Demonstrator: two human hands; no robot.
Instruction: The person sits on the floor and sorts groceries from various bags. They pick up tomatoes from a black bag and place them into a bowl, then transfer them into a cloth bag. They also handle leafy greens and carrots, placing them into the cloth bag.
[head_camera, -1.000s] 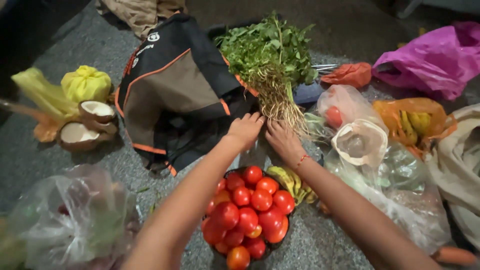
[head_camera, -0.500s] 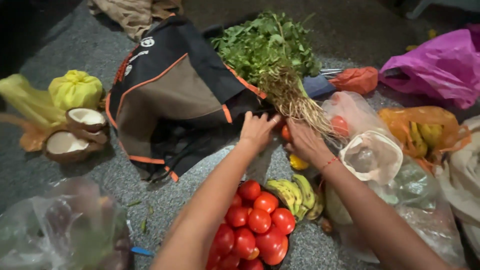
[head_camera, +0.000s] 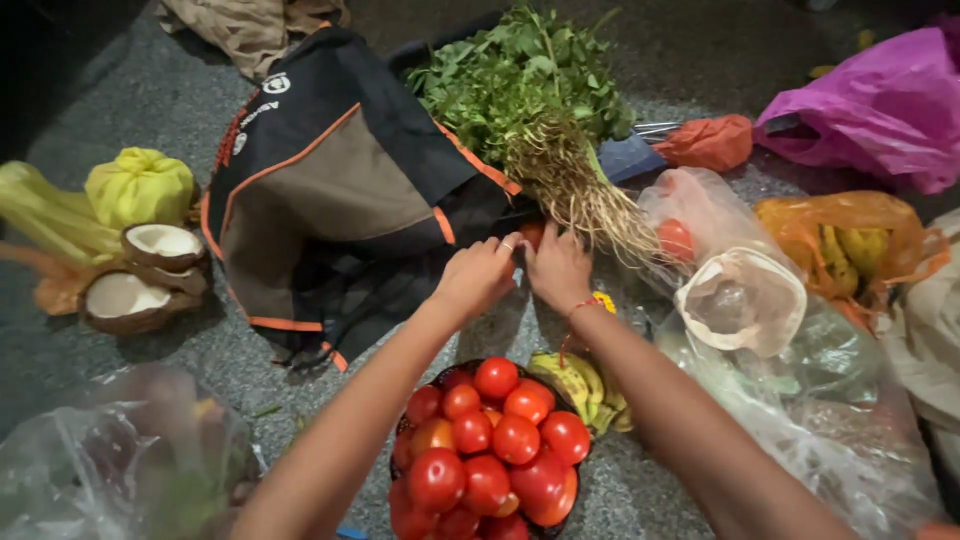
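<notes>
Both hands closed together — left hand (head_camera: 478, 275), right hand (head_camera: 558, 268) — grey floor (head_camera: 130, 100)

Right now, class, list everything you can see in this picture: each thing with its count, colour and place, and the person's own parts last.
Tomatoes: a heap, red, in a dark bowl, bottom centre.
Bananas: one small bunch, yellow-green, right of the bowl.
Leafy herbs: one bunch, green with pale roots, top centre.
Bag: one, black and grey with orange trim, centre left.
Coconut halves: two, brown with white flesh, left.
Yellow bag: one, tied, left.
Magenta bag: one, top right.
Orange bag: one, holding yellow fruit, right.
Clear bags: several, right and bottom left.
Left hand: at a small red thing by the roots.
Right hand: beside it, touching the same spot.
</notes>
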